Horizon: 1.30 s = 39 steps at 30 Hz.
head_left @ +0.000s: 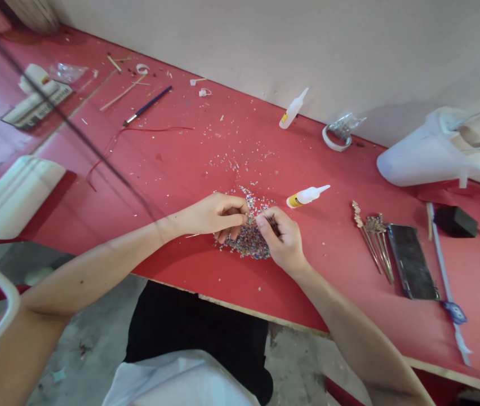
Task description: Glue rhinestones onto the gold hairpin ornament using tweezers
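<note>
Chips of glittering stone point(246, 245) are heaped on the red tabletop point(341, 169), under and between the two hands, with looser ones strewn beyond. By the right hand point(283, 235), thumb and forefinger are closed in a pinch; whether anything is gripped there cannot be told. By the left hand point(221, 214), thumb and fingers are curled towards the other hand, but whether the tips meet cannot be made out. Because the heap is set near the front edge point(231, 306), chips could be spilled to the floor if it were nudged by a wrist or forearm. Just beyond the right hand, a white nozzle bottle point(307, 195) is placed; it could be knocked by a careless outward swing, and chips wetted should anything leak. Farther right, metal hair sticks point(379, 242) are laid beside a dark phone point(412, 262). A second nozzle bottle point(293, 109) is kept near the wall point(231, 51), and a blue-handled brush point(149, 106) is left well to the left.
</note>
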Available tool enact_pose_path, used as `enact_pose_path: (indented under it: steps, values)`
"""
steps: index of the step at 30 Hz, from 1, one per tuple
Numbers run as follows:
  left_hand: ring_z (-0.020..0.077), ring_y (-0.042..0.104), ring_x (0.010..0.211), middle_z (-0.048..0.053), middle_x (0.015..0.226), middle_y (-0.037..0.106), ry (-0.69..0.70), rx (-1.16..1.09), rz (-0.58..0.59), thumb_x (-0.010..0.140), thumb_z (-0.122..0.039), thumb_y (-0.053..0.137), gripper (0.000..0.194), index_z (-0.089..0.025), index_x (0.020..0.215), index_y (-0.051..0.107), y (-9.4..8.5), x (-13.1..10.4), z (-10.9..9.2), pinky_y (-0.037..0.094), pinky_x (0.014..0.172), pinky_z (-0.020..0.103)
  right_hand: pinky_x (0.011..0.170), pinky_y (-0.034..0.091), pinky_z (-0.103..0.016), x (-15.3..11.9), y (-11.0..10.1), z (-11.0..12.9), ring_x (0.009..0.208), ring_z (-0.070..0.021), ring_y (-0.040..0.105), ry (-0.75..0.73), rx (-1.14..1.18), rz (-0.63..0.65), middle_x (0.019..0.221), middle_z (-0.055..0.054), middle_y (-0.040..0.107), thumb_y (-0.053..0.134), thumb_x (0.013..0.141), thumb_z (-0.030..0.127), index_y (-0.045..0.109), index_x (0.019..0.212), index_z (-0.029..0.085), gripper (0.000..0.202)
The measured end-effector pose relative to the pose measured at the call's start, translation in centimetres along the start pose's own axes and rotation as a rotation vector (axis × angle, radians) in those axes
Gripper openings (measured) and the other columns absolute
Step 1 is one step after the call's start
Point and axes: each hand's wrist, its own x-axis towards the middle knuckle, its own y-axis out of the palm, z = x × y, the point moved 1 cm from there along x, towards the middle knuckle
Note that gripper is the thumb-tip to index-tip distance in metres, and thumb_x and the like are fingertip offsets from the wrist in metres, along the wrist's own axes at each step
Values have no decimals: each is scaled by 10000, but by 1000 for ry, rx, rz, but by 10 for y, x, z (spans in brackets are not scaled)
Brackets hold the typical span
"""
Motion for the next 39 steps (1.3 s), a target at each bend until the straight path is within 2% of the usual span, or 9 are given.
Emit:
enact_pose_path:
  steps: [10,22,39]
  values:
    - [63,557,397,-29,586,625,-21,-23,-5,891,-214,481,114,-165,796,519,1,0,0,455,401,158,470,285,-221,-2,0,-1,486,-78,340,3,-15,5,559,63,373,499,929,339,456,718,207,253]
    - [63,565,397,-29,589,626,-109,-132,40,887,-204,476,87,-162,820,513,0,2,-3,455,398,148,473,287,-227,-1,0,-2,489,-83,341,16,-20,-1,555,61,366,501,931,361,452,708,210,274]
    - [64,564,403,-20,590,633,-113,-150,35,876,-222,511,92,-162,807,520,-1,1,-3,462,418,157,477,285,-228,-2,0,-4,490,-82,338,19,-15,9,566,58,381,508,925,358,470,721,208,256]
